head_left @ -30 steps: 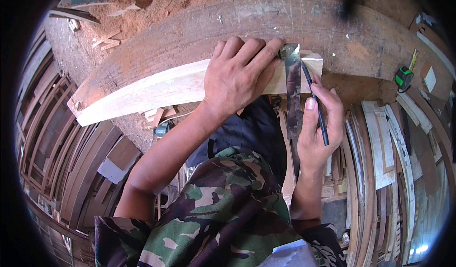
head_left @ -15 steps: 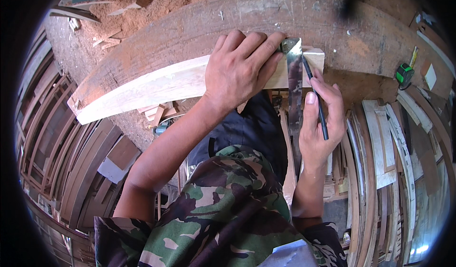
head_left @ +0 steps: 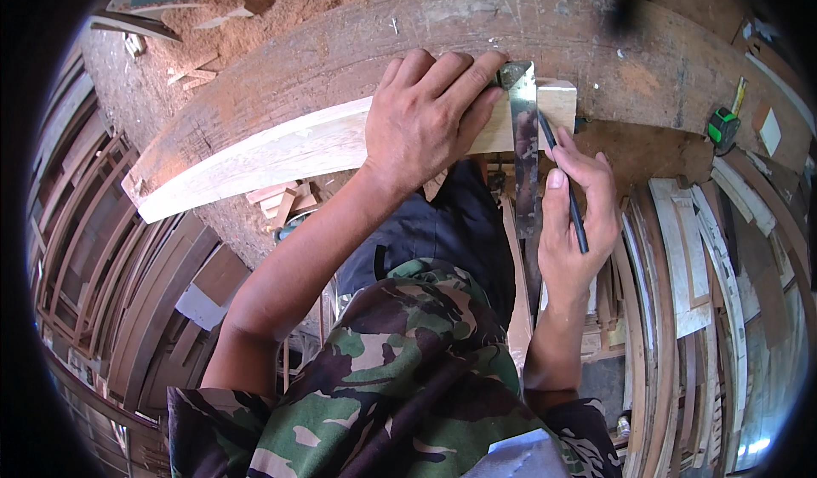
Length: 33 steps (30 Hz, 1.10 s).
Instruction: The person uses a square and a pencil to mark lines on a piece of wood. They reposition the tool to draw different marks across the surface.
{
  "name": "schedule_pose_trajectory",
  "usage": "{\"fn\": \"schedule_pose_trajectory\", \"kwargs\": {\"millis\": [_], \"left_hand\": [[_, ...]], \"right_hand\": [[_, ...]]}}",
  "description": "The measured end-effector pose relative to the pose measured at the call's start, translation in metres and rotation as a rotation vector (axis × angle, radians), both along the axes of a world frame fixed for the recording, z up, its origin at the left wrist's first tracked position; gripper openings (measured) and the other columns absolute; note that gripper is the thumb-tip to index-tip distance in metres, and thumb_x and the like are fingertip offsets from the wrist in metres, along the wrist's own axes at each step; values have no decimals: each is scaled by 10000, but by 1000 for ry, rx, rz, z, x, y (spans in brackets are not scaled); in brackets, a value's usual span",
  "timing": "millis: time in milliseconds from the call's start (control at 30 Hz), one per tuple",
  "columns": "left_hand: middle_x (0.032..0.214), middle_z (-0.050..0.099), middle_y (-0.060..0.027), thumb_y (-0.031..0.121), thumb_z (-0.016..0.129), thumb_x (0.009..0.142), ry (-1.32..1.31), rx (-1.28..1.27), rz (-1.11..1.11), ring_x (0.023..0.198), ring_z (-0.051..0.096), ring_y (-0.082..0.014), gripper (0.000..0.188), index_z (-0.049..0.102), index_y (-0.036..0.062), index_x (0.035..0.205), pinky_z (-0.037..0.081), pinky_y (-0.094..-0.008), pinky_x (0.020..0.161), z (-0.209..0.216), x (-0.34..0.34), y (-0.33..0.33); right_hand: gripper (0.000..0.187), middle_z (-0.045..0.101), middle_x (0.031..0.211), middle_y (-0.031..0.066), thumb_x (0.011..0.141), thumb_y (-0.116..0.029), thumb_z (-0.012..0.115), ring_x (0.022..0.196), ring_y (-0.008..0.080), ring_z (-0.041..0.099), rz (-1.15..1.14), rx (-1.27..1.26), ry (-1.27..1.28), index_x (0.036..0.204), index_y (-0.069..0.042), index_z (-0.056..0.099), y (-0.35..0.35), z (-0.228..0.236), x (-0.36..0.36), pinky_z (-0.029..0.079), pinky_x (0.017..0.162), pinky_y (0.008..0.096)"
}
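Observation:
A pale wooden board (head_left: 264, 159) lies along the near edge of a worn wooden bench (head_left: 340, 61). My left hand (head_left: 430, 116) is closed over the board near its right end, its fingers on the stock of a try square (head_left: 525, 129). The square's metal blade crosses the board and sticks out past its near edge. Just right of the blade, my right hand (head_left: 583, 197) holds a dark pencil (head_left: 574, 210) between thumb and fingers. The pencil's tip is at the blade's right edge, on the board. The left fingertips are partly hidden behind the square's stock.
A green and black tape measure (head_left: 723, 128) sits at the bench's right end. Sawdust (head_left: 281, 2) covers the ground beyond. Stacked wood strips (head_left: 94, 248) fill the left side, and long boards (head_left: 681, 257) lie on the right. Small offcuts (head_left: 285, 202) lie below the board.
The try square and my left hand have shifted slightly left and away from me. The pencil tip has moved slightly toward me along the blade.

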State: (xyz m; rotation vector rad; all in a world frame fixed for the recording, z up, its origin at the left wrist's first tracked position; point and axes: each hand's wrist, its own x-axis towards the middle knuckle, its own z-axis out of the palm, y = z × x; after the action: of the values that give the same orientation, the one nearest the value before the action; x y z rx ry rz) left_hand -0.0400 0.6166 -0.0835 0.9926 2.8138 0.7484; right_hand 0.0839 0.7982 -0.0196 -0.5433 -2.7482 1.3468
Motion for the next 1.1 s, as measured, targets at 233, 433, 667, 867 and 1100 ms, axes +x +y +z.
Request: {"fn": "schedule_pose_trajectory", "kwargs": {"millis": [233, 433, 667, 867, 1100], "left_hand": [[1117, 704, -73, 153, 759, 965, -73, 3, 0, 969, 629, -280, 535, 666, 135, 1491, 512, -401, 892, 4, 3, -1], [1176, 710, -83, 140, 733, 979, -88, 8, -42, 986, 622, -299, 568, 626, 110, 1536, 525, -408, 925, 5, 3, -2], [1186, 729, -79, 123, 752, 970, -55, 28, -62, 950, 624, -291, 556, 652, 107, 1517, 534, -388, 884, 6, 0, 1], [1167, 737, -115, 67, 774, 933, -118, 161, -41, 916, 635, -308, 534, 678, 46, 1457, 541, -408, 849, 3, 1, -4], [1106, 730, -161, -17, 709, 979, -137, 297, -27, 1031, 708, -297, 457, 642, -19, 1431, 573, -388, 895, 3, -1, -14]], "right_hand": [[167, 811, 1205, 157, 1043, -56, 700, 1242, 329, 763, -87, -113, -2, 1205, -30, 724, 3, 0, 4, 427, 1200, 555], [186, 803, 1234, 177, 1050, -43, 691, 1233, 326, 760, -165, -211, 30, 1233, -9, 703, 2, -3, 3, 441, 1194, 526], [213, 773, 1261, 192, 1075, -35, 657, 1216, 298, 746, -145, -217, 37, 1279, 19, 680, 4, -4, 2, 478, 1148, 468], [250, 725, 1289, 197, 1110, -65, 630, 1188, 249, 719, -146, -240, 15, 1328, 54, 656, 4, -1, 0, 557, 1032, 364], [266, 738, 1268, 191, 1113, -111, 635, 1198, 291, 715, -84, -93, 78, 1329, 31, 700, 10, -1, -4, 552, 1045, 417]]}}
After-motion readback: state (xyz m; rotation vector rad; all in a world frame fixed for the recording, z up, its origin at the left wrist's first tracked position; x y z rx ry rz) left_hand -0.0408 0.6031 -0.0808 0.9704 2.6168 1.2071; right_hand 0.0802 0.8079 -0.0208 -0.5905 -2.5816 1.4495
